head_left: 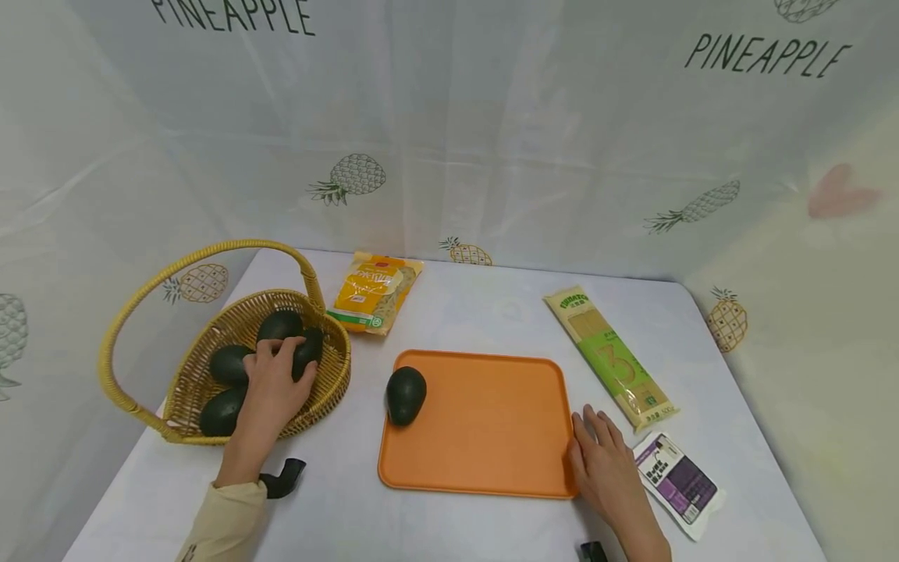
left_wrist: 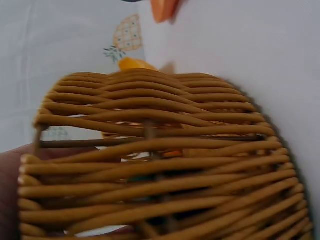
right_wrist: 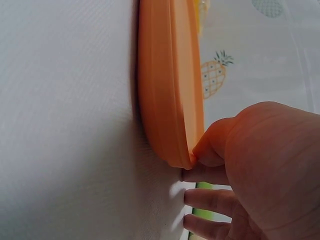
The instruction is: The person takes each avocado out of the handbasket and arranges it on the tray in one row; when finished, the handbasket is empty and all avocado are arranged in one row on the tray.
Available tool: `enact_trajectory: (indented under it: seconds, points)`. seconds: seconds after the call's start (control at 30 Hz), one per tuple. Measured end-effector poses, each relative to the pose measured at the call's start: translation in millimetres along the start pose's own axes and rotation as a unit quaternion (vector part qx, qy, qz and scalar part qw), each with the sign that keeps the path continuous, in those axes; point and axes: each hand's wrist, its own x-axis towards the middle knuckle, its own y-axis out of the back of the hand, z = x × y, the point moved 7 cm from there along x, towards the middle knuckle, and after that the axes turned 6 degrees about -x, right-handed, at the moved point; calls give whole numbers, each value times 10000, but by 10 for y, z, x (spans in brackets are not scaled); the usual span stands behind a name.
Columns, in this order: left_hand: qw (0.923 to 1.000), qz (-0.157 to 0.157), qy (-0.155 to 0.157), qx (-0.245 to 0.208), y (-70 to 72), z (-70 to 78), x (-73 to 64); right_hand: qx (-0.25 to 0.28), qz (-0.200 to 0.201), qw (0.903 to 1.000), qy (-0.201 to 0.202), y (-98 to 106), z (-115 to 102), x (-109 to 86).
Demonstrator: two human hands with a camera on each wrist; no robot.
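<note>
My left hand (head_left: 274,390) reaches into a woven wicker basket (head_left: 333,386) and grips a dark green avocado (head_left: 309,351) at its right side, between thumb and fingers. Around it in the basket lie several more avocados (head_left: 223,411). The basket weave (left_wrist: 160,165) fills the left wrist view and mostly hides that hand. Another avocado (head_left: 406,396) rests at the left side of an orange tray (head_left: 492,421). At the tray's right edge is my right hand (head_left: 607,464). Its thumb touches the rim (right_wrist: 187,120), while the other fingers extend onto the table.
A yellow-orange food packet (head_left: 377,293) lies behind the tray, right of the basket. To the right are a green noodle packet (head_left: 618,359) and a white-and-purple pouch (head_left: 679,484), close to the right hand. The basket's tall handle (head_left: 115,328) arches up on the left.
</note>
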Motion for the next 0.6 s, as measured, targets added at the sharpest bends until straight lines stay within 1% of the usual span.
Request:
enact_trajectory:
  seconds: [0.1,0.27,0.47,0.6]
  points:
    - [9999,-74,-32,65,-26,-46,-10,-10,-55,10000,-23,-4,-1,6]
    - [9997,-248,70,45,-68,-76,0,2,-123,9999,-72,-13,2,7]
    - [9976,-648,258,44,-158,-44,37,4,52,10000,-12,-7,0,-1]
    - [9971,-704,289,66,-168,-30,50,-3,180,9998,39,-3,-6,0]
